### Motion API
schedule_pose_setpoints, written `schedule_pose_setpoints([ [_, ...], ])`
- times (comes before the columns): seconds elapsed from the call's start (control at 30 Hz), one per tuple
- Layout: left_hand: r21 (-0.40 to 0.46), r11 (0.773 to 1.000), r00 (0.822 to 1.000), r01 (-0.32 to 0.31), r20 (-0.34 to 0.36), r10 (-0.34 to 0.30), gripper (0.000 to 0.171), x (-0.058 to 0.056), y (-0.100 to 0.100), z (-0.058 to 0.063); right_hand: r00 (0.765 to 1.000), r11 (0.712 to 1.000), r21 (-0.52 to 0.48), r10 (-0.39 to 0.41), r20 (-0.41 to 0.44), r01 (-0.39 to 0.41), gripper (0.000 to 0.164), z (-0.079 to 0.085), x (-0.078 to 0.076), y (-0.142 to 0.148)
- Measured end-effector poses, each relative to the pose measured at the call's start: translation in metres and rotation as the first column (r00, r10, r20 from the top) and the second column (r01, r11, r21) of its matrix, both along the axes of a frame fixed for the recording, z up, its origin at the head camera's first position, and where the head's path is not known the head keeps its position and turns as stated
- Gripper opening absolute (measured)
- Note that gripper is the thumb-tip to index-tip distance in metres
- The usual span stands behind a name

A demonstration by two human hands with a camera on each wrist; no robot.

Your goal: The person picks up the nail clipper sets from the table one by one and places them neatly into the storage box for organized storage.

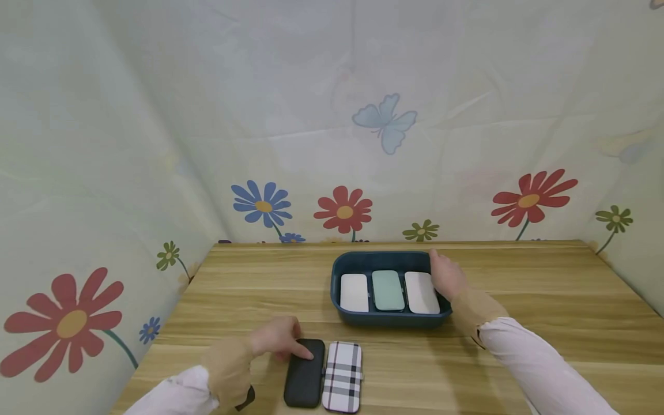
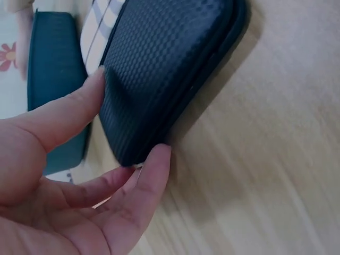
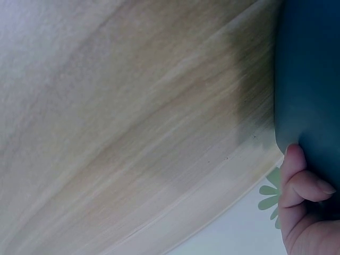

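Note:
My left hand [image 1: 277, 339] is at the far left corner of a black flat case [image 1: 306, 374] with a textured cover. The thumb lies on its top and the fingertips [image 2: 159, 156] are at its edge, pinching the corner. Right beside it lies a plaid case [image 1: 342, 377] with a small clasp. My right hand [image 1: 447, 275] grips the right end of a dark blue tub [image 1: 391, 319], thumb over the rim. Inside the tub, side by side, lie a white case [image 1: 354, 293], a mint green case [image 1: 388, 290] and another white case [image 1: 422, 293].
The wood-grain table [image 1: 249, 282] ends at the back against a pale curtain [image 1: 290, 115] printed with flowers and a butterfly. The same curtain hangs along the left side. The tub stands behind the plaid case, toward the far edge.

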State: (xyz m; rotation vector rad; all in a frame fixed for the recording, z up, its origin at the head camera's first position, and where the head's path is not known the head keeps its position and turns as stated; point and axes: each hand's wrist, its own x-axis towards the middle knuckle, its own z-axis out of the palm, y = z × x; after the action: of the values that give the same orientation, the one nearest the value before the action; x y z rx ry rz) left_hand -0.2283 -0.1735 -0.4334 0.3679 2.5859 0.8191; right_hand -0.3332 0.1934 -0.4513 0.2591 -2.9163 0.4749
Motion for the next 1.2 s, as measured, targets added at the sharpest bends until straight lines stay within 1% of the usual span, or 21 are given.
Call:
schedule_pose_setpoints([
  [0.13,0.011,1.000,0.997,0.028,-0.065,-0.027,0.043,0.002,0.002,-0.005,1.000,1.000,-0.002,-0.004,0.005,0.004,0.031,0.000,0.000,-0.001],
  [0.27,0.014,1.000,0.996,0.007,-0.091,-0.006,0.044,0.004,0.005,-0.007,1.000,1.000,0.002,0.003,-0.013,-0.003,0.028,-0.001,-0.001,0.000],
  [0.43,-0.038,0.998,0.996,-0.049,-0.078,0.045,0.041,0.006,0.009,-0.007,0.999,1.000,0.002,0.013,-0.031,-0.013,0.027,-0.004,-0.002,0.001],
  [0.5,-0.045,0.997,0.996,-0.067,-0.062,0.064,0.039,0.006,0.011,-0.008,0.999,1.000,-0.002,0.013,-0.033,-0.014,0.028,-0.004,-0.002,0.001],
  [0.63,-0.032,0.995,0.995,-0.091,-0.035,0.090,0.039,0.005,0.011,-0.008,0.999,1.000,-0.007,0.015,-0.038,-0.015,0.026,-0.003,-0.001,0.002],
  [0.77,-0.001,0.993,0.993,-0.118,-0.011,0.118,0.049,0.003,0.011,-0.008,0.999,1.000,-0.006,0.017,-0.043,-0.017,0.026,-0.001,0.000,0.001],
  [0.87,-0.001,0.994,0.994,-0.111,-0.016,0.111,0.052,0.003,0.011,-0.007,0.999,1.000,-0.005,0.011,-0.046,-0.011,0.026,0.000,0.001,0.002],
  [1.0,0.001,0.996,0.996,-0.085,-0.036,0.085,0.050,0.003,0.010,-0.006,0.999,1.000,-0.001,0.005,-0.035,-0.005,0.027,0.001,0.000,0.002],
  [1.07,0.017,0.997,0.996,-0.076,-0.044,0.077,0.047,0.003,0.009,-0.005,1.000,1.000,0.003,0.003,-0.027,-0.003,0.027,0.000,0.000,0.002],
  [1.2,0.081,0.995,0.997,-0.064,-0.028,0.067,0.042,0.004,0.005,-0.006,1.000,1.000,0.003,0.008,-0.026,-0.008,0.026,0.000,0.000,0.001],
])
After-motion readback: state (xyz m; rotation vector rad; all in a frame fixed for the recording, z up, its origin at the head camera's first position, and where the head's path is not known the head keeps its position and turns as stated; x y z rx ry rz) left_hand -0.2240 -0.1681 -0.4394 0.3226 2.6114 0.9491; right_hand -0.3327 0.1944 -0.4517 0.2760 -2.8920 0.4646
